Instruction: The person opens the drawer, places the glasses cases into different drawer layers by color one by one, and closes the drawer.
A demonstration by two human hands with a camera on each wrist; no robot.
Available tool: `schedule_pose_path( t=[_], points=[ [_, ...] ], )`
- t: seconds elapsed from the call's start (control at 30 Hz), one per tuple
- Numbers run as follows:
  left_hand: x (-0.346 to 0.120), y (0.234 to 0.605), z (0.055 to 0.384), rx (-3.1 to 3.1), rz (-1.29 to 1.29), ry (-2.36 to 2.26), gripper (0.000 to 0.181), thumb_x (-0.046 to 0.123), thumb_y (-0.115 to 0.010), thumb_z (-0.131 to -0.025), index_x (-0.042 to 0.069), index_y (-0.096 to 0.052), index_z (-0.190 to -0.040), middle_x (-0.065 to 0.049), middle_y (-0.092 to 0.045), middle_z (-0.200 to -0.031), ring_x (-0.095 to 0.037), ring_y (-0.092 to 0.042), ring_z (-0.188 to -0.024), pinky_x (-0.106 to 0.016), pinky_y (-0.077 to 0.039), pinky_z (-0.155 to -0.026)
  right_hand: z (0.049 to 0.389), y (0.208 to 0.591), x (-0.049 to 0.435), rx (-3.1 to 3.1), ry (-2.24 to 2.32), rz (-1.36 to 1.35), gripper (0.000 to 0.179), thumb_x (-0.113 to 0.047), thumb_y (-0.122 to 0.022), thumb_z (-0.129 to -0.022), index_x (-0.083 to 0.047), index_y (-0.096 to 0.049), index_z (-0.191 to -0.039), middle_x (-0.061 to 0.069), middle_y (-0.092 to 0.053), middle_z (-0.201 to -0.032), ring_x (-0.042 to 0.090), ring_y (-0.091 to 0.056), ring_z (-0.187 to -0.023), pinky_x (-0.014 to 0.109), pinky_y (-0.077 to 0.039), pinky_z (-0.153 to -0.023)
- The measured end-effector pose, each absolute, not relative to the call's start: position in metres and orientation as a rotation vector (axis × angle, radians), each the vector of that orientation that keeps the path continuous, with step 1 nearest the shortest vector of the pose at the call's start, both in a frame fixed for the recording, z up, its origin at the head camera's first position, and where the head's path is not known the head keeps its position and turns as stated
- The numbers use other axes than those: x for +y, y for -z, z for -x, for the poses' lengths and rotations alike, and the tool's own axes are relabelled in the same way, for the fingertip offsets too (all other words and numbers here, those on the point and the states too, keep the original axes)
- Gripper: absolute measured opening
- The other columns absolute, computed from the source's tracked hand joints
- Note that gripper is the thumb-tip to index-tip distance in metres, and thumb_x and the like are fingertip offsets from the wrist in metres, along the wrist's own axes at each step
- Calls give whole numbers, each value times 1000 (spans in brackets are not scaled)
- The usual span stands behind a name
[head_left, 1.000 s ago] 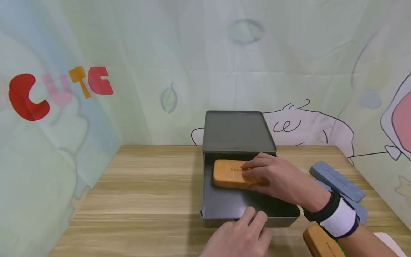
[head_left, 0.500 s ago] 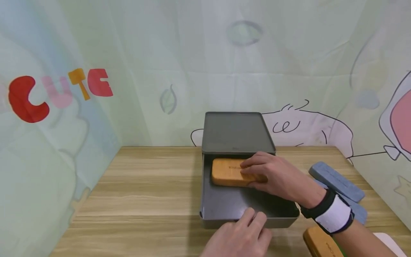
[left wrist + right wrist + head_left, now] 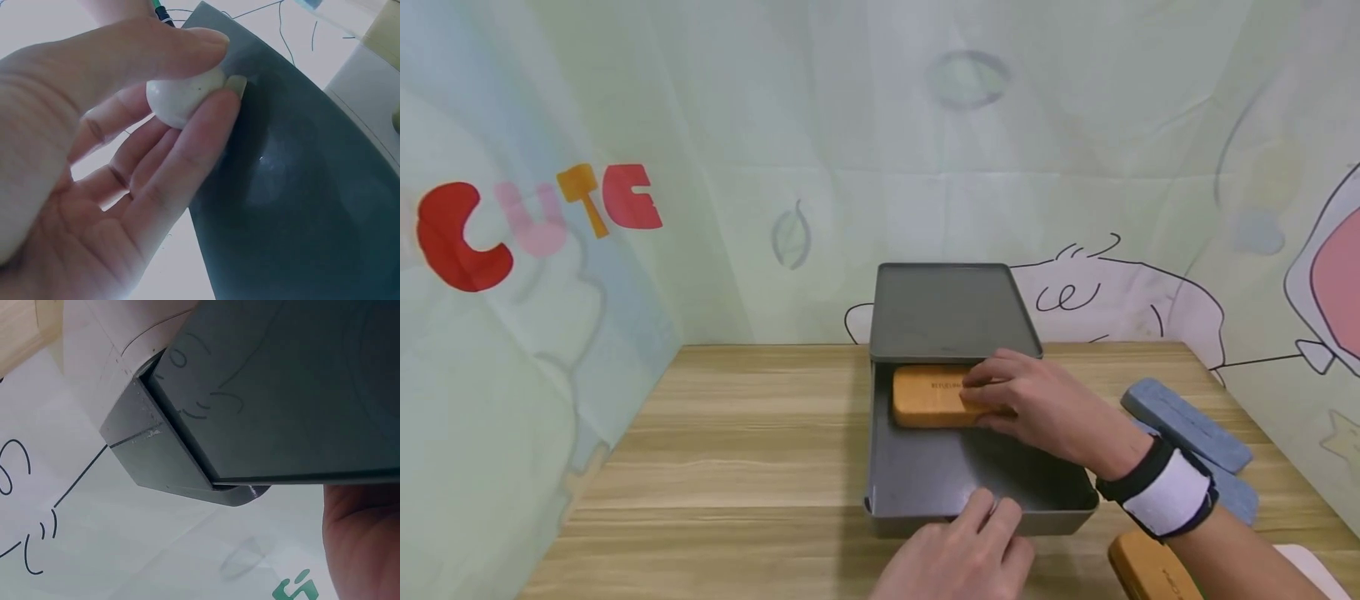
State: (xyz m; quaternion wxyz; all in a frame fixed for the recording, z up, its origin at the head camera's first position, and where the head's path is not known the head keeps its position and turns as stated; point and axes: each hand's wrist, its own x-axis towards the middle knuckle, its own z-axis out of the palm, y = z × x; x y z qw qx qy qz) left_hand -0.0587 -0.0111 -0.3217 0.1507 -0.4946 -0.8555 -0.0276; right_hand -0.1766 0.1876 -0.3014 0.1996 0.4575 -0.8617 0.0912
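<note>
A grey drawer (image 3: 925, 475) stands pulled out of a grey box (image 3: 955, 308). Inside it, towards the back, lies an orange oblong case (image 3: 925, 400) with rounded corners and dark lettering. My right hand (image 3: 1045, 408) grips the case's right end, fingers on top and thumb at the near side. At the drawer front, my left hand (image 3: 958, 554) pinches a round white knob (image 3: 181, 97), seen in the left wrist view between thumb and fingers. In the right wrist view, a dark panel hides most of the right hand, and the case is out of sight.
Two blue oblong pieces (image 3: 1187, 425) lie overlapping on the wooden table (image 3: 737, 450) to the right of the drawer. Nearer me is another orange case (image 3: 1150, 567), beside the edge of a white item (image 3: 1311, 567). A printed cloth (image 3: 737, 208) hangs behind.
My right hand has slid the orange case slightly back and left inside the drawer. The left hand stays at the knob, and the drawer has not visibly moved.
</note>
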Motion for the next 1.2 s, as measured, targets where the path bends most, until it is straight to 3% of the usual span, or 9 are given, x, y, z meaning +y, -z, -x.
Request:
schedule_pose_path(
  t=[0.63, 0.9, 1.2],
  points=[
    [-9, 322, 58, -2489, 1441, 107, 24, 37, -53, -104, 23, -70, -93, 8, -53, -96, -4, -38, -79, -8, -29, -52, 182, 304, 185, -2334, -81, -1194, 26, -18, -89, -75, -16, -82, -100, -3, -65, -91, 11, -62, -84, 27, -55, -62],
    [-9, 326, 58, -2400, 1392, 81, 29, 40, -50, -105, 24, -69, -90, 8, -52, -93, -5, -37, -76, -9, -26, -50, 185, 303, 183, -2322, 15, -1161, 24, -23, -88, -77, -19, -82, -100, -3, -60, -83, 9, -57, -75, 24, -48, -53],
    [-10, 327, 59, -2352, 1382, 50, 25, 36, -53, -104, 24, -68, -88, 7, -53, -92, -6, -39, -77, -9, -26, -50, 184, 303, 183, -2339, 29, -1140, 23, -24, -86, -81, -19, -81, -102, -3, -60, -83, 9, -56, -74, 24, -48, -53]
  ],
)
